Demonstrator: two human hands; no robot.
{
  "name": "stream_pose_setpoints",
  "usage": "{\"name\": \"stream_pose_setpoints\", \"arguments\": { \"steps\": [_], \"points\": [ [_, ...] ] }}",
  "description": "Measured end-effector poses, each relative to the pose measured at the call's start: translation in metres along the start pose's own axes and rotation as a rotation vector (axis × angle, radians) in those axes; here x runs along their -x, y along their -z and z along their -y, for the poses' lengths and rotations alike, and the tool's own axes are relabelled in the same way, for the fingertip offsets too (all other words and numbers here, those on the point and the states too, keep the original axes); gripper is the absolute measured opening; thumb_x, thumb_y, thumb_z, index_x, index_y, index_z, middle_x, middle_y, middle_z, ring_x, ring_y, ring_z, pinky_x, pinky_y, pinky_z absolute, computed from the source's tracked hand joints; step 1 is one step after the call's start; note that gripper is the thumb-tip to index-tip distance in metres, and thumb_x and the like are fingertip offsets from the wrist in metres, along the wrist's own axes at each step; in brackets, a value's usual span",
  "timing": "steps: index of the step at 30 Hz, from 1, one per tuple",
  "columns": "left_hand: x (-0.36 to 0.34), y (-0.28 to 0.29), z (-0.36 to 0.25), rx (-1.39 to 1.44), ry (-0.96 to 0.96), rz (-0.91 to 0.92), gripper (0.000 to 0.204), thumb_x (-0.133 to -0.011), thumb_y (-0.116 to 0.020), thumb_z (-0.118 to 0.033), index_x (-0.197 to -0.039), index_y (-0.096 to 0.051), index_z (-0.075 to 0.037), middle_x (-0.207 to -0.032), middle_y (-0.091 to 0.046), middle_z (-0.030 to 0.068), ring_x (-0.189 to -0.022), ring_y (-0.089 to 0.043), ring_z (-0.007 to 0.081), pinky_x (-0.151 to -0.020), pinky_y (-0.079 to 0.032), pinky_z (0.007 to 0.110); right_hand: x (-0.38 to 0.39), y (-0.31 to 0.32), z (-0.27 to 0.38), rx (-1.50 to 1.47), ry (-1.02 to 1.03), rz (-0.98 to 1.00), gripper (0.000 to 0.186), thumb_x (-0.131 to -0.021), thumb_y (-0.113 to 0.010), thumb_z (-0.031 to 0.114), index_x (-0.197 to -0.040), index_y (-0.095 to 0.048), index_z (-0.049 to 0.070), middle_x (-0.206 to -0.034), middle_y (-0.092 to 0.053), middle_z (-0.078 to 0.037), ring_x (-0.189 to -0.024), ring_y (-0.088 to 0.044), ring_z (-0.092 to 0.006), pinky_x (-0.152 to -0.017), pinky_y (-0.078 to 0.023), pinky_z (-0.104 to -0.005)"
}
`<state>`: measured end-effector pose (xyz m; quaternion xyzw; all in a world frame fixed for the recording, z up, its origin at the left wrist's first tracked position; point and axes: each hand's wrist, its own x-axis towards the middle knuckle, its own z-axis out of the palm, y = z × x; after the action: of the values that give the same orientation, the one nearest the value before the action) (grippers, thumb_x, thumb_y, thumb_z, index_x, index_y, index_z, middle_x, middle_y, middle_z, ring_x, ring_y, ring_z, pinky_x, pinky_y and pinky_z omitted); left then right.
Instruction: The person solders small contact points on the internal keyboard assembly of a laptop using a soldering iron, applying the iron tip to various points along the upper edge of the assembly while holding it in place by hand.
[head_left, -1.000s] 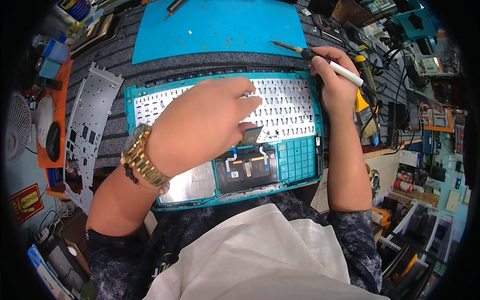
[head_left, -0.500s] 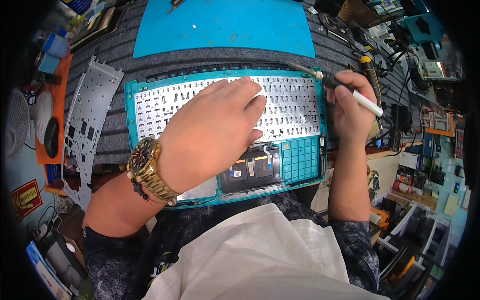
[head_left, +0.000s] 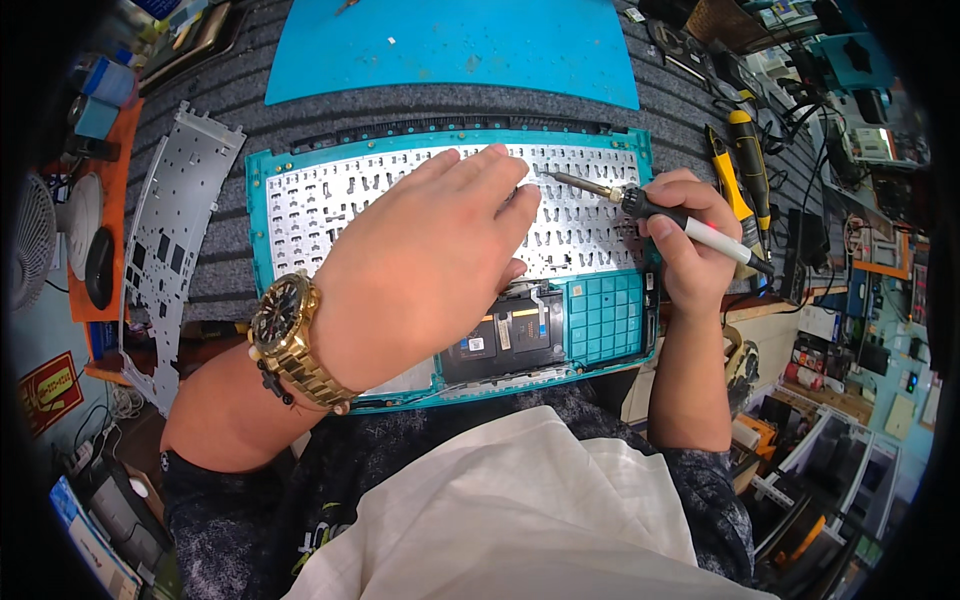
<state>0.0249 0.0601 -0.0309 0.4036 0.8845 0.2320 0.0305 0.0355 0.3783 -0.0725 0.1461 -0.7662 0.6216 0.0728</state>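
The silver keyboard plate (head_left: 585,215) sits in a teal laptop cover (head_left: 604,320) before me. My left hand (head_left: 430,245) lies open across it, fingers extended. My right hand (head_left: 692,270) grips a soldering iron (head_left: 632,203), its tip over the plate, near my left fingers. Beyond lies a blue mat (head_left: 450,50); leftward, a perforated metal sheet (head_left: 190,190).

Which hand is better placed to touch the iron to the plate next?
Probably the right hand: it grips the soldering iron, which reaches over the silver plate. The left hand covers part of that plate.
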Motion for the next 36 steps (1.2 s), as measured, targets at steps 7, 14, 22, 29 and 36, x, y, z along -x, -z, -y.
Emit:
{"name": "stream_pose_setpoints", "arguments": {
  "steps": [7, 14, 22, 29, 36],
  "points": [
    [-0.0001, 0.0024, 0.0, 0.008, 0.009, 0.034, 0.053, -0.093, -0.083, -0.014, -0.14, -0.065, 0.003, -0.147, -0.062, 0.0203, -0.138, -0.063, 0.0399, -0.121, -0.052, 0.05, 0.0008, -0.0029, 0.0, 0.027, 0.025, 0.016, 0.021, -0.09, -0.079, -0.002, -0.11, -0.074, -0.008, -0.108, -0.074, -0.016, -0.096, -0.067, -0.0189, -0.087, -0.053, -0.0306],
    [0.0005, 0.0022, 0.0016, 0.005, 0.017, 0.036, 0.049, -0.095, -0.082, -0.015, -0.138, -0.066, 0.001, -0.147, -0.062, 0.0202, -0.136, -0.064, 0.0396, -0.121, -0.053, 0.049, 0.0002, -0.0042, 0.0015, 0.016, 0.019, 0.027, 0.021, -0.09, -0.078, -0.004, -0.11, -0.074, -0.008, -0.109, -0.073, -0.015, -0.096, -0.067, -0.0183, -0.087, -0.053, -0.03],
    [0.0004, 0.0035, 0.0022, 0.019, 0.017, 0.053, 0.045, -0.097, -0.08, -0.015, -0.137, -0.068, 0.001, -0.146, -0.064, 0.0212, -0.137, -0.065, 0.0403, -0.12, -0.054, 0.05, -0.0001, -0.004, 0.0006, 0.008, 0.014, 0.029, 0.021, -0.09, -0.078, -0.004, -0.11, -0.074, -0.007, -0.108, -0.073, -0.015, -0.096, -0.067, -0.0181, -0.087, -0.052, -0.0299],
    [0.001, -0.0003, 0.0006, 0.01, 0.003, 0.0, 0.046, -0.096, -0.081, -0.016, -0.137, -0.069, 0.002, -0.147, -0.064, 0.0221, -0.139, -0.063, 0.0412, -0.121, -0.053, 0.051, -0.0008, -0.004, -0.0002, 0.027, 0.038, 0.039, 0.021, -0.091, -0.079, -0.003, -0.111, -0.074, -0.007, -0.107, -0.073, -0.015, -0.095, -0.067, -0.0183, -0.085, -0.052, -0.0299],
    [0.0009, 0.0011, -0.0002, 0.022, 0.022, 0.013, 0.048, -0.095, -0.082, -0.016, -0.137, -0.069, 0.002, -0.147, -0.064, 0.0231, -0.14, -0.063, 0.0419, -0.122, -0.052, 0.051, -0.0016, -0.0057, 0.003, 0.048, 0.024, 0.041, 0.021, -0.091, -0.079, -0.003, -0.111, -0.074, -0.007, -0.106, -0.073, -0.015, -0.094, -0.067, -0.0182, -0.084, -0.052, -0.0297]
  ]
}}
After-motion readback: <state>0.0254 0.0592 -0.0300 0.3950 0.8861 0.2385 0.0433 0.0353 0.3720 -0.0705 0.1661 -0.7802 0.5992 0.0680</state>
